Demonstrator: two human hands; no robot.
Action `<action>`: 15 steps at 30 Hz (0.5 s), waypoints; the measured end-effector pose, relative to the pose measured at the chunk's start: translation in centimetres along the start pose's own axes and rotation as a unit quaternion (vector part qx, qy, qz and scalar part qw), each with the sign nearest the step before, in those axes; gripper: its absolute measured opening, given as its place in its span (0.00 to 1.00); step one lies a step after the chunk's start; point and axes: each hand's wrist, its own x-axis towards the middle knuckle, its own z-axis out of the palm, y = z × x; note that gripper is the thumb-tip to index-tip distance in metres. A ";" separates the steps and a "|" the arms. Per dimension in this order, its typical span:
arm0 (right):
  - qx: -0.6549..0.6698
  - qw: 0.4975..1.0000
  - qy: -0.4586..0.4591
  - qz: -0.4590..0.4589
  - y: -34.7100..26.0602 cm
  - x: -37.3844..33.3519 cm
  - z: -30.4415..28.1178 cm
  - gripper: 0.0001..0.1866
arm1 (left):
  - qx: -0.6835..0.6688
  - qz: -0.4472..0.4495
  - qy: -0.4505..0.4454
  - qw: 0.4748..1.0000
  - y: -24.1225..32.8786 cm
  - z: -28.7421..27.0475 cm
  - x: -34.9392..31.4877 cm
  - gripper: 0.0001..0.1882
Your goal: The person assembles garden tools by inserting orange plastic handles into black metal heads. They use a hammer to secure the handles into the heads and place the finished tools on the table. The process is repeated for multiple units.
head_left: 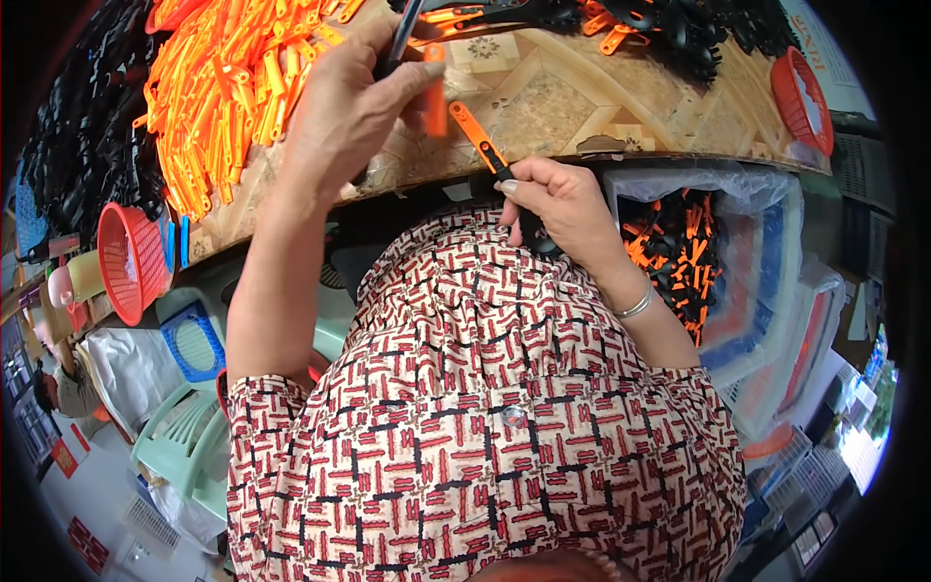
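Over the tabletop [572, 92], my left hand [339, 116] is closed, with a short orange plastic strip [435, 107] pinched at the thumb. The strip is smeared by motion. A slim grey-blue rod [407, 27] also sticks up from the same hand; its kind cannot be made out. Just past the table's front edge, my right hand [562, 199] grips a black plastic handle with an orange strip [477, 136] set along its upper part. The handle tilts up and left toward my left hand, and its lower end is partly hidden by my fingers.
Left on the table lies a heap of orange strips [208, 97], beside a heap of black parts [92, 126]. More black parts [669, 34] lie at the back. Red baskets [136, 262] flank the table. A plastic-lined bin [776, 281] at my right holds black-and-orange pieces [684, 247].
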 end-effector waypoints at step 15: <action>-0.013 1.000 0.006 -0.011 0.1 0.2 0.4 0.12 | -0.179 -0.119 0.042 0.976 -2.3 4.9 -2.6 0.12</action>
